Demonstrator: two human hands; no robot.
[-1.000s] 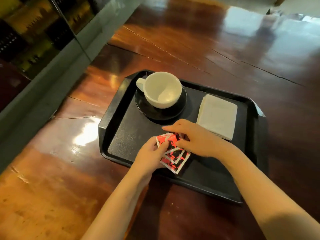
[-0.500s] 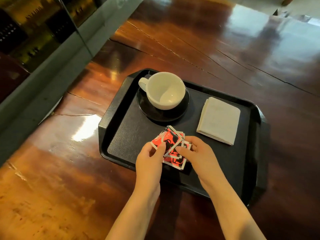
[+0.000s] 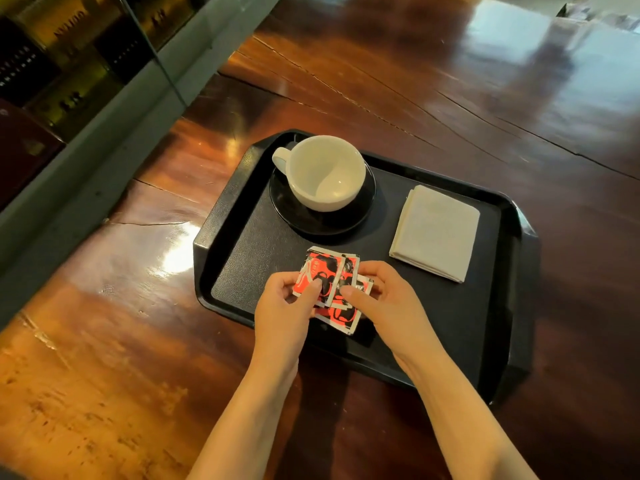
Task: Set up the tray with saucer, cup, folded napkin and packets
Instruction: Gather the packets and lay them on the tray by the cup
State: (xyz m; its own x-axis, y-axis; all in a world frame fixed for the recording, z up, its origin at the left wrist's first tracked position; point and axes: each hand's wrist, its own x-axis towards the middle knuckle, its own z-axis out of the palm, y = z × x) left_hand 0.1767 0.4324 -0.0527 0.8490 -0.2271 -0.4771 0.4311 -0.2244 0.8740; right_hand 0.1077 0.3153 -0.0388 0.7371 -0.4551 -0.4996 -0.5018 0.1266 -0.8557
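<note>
Red-and-white printed packets (image 3: 327, 289) lie fanned at the near middle of the black plastic tray (image 3: 512, 306), pinched by left hand (image 3: 282, 315) and right hand (image 3: 388, 306) fingers. Farther right lies a folded white napkin (image 3: 437, 233); farther left, a white ceramic cup (image 3: 327, 173) sits on a black saucer (image 3: 322, 220).

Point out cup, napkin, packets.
cup (image 3: 325, 171): head view, inner wall of the bowl.
napkin (image 3: 437, 233): head view, middle of the folded top face.
packets (image 3: 320, 271): head view, red face of the top packet.
</note>
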